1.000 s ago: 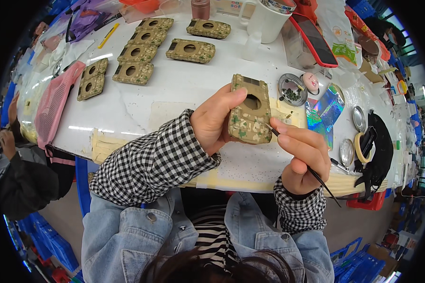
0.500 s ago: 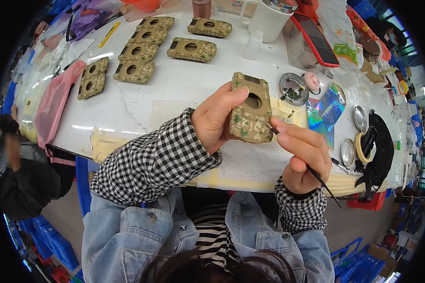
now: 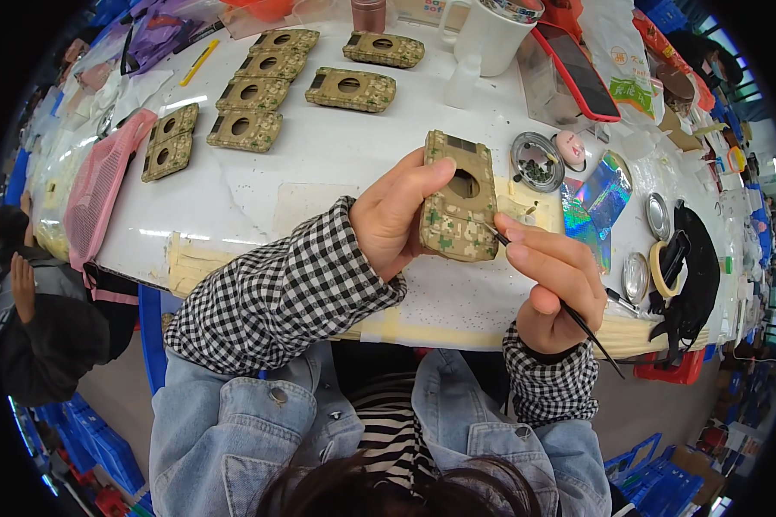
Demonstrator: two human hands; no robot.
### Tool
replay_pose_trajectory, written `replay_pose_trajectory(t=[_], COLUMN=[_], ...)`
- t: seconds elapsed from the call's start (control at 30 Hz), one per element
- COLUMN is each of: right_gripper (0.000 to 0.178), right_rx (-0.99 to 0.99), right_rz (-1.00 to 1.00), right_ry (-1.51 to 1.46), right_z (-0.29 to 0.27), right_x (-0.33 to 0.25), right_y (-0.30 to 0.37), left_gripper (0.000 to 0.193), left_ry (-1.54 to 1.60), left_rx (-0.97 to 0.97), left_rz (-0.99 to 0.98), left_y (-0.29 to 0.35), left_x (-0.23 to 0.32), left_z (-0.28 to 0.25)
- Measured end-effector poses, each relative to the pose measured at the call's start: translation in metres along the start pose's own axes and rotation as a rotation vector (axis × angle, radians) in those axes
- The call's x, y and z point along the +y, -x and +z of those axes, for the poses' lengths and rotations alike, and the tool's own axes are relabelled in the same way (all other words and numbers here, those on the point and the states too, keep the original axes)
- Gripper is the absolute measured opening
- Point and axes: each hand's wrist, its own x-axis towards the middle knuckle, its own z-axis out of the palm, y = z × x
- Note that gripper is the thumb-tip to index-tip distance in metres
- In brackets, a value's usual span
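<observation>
While your left hand (image 3: pixel 397 220) grips the camouflage-patterned case (image 3: pixel 457 202) by its long edges, thumb up near the round hole, you hold it tilted above the white table (image 3: pixel 336 164), well clear of the surface. Your right hand (image 3: pixel 556 284) is closed in a pinch on a thin dark tool (image 3: pixel 578 323), its tip touching the case's lower right edge. The case looks like a stiff, light plastic shell with a painted or filmed skin, so it should bear a firm edge grip; keep your fingers off the patterned face and away from the opening, where the wall is likely thinnest.
</observation>
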Motion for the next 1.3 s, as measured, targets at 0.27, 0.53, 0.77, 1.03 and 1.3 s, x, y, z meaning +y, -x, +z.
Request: replay_pose_trajectory(t=[0.27,0.53,0.77,1.03,1.3], right_gripper=[0.041,0.034,0.034,0.035,0.037], right_rx=[0.126,0.015,0.010,0.031,0.068], right_rz=[-0.032,0.001,0.003,-0.004,0.009], right_ry=[0.090,-0.009,-0.010,-0.001,-0.015], right_z=[0.011,0.001,0.001,0.002,0.003], right_x=[-0.001,0.000,0.001,0.002,0.002], right_y=[-0.003,0.002,0.001,0.002,0.003], left_gripper=[0.047,0.047,0.046,0.046,0.047], left_ry=[-0.005,-0.010,-0.006,-0.003,0.004], left_rx=[0.011,0.010,0.020,0.014,0.010], left_rz=[-0.016,-0.021,-0.009,-0.013,-0.009], left_y=[0.001,0.001,0.000,0.000,0.000], left_x=[0.002,0.002,0.001,0.001,0.000], left_z=[0.002,0.003,0.001,0.001,0.003])
